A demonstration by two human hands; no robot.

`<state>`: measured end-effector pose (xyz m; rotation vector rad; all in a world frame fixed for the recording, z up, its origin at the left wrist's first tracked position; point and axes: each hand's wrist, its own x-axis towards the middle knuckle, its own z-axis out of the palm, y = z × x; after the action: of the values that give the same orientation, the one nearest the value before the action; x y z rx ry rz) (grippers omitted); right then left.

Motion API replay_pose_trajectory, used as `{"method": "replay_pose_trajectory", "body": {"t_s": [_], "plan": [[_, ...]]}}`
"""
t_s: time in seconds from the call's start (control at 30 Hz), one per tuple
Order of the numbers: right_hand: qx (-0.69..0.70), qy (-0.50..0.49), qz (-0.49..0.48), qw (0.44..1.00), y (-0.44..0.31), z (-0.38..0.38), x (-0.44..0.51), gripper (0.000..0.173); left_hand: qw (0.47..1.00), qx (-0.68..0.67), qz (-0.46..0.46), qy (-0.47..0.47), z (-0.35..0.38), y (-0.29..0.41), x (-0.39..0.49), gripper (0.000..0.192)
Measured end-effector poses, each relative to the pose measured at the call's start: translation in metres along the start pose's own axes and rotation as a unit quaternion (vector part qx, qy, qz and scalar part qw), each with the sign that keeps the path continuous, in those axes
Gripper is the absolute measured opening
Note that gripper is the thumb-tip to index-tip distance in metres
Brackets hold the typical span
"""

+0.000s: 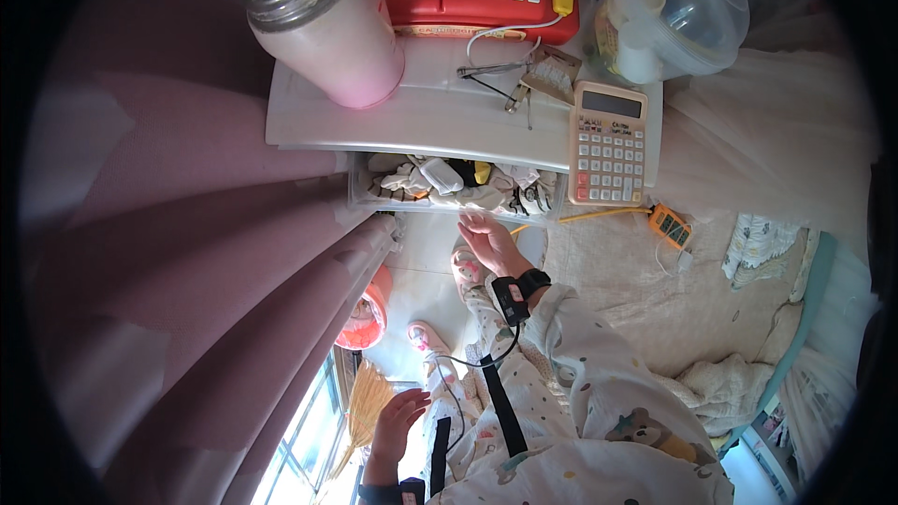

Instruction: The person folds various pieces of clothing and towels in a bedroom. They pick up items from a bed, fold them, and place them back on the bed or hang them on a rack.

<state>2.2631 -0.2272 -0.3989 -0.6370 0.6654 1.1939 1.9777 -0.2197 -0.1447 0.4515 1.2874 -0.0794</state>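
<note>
A clear plastic drawer (365, 200) of the white cabinet is pulled out, filled with folded clothes or socks (484, 195) and a small white box-like item (441, 175). My right hand (491, 244) is at the middle of the drawer's front, palm turned up. Its fingertips meet or lie just under the front edge; whether they grip it is not plain. Lower down, my left hand (400, 424) hangs free beside my leg, fingers loosely bent and holding nothing.
On the white cabinet top (456, 116) are a pink-white bottle (330, 35), red toy cash register (421, 3), glasses (491, 71), calculator (609, 147) and clear plastic tub (673, 21). Pink curtains (210, 224) hang left, near a bin (368, 315) and broom (368, 400). A bed (617, 280) holds an orange power strip (670, 224).
</note>
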Motion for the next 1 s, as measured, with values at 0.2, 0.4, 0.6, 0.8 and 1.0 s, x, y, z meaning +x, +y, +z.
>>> {"method": "replay_pose_trajectory", "body": {"t_s": [0.2,0.4,0.6,0.8,1.0], "plan": [[-0.040,-0.034,-0.030,0.998,-0.024,0.021,0.016,0.037,1.000,-0.014,0.008,-0.001,0.000,0.001,-0.001,0.029],[-0.053,-0.070,-0.053,0.995,-0.055,0.048,0.040,0.027,1.000,-0.024,0.003,0.020,0.000,-0.001,-0.002,0.029],[-0.093,-0.060,-0.054,0.992,-0.064,0.058,0.039,0.015,0.999,-0.030,0.016,0.029,0.001,-0.006,-0.012,0.029],[-0.116,-0.013,-0.027,0.993,-0.060,0.057,0.038,0.020,0.996,-0.059,0.024,0.055,-0.010,-0.028,-0.030,0.029],[-0.331,-0.001,0.072,0.941,-0.022,0.065,-0.019,0.023,0.993,-0.083,0.081,0.014,-0.018,-0.057,-0.043,0.028]]}}
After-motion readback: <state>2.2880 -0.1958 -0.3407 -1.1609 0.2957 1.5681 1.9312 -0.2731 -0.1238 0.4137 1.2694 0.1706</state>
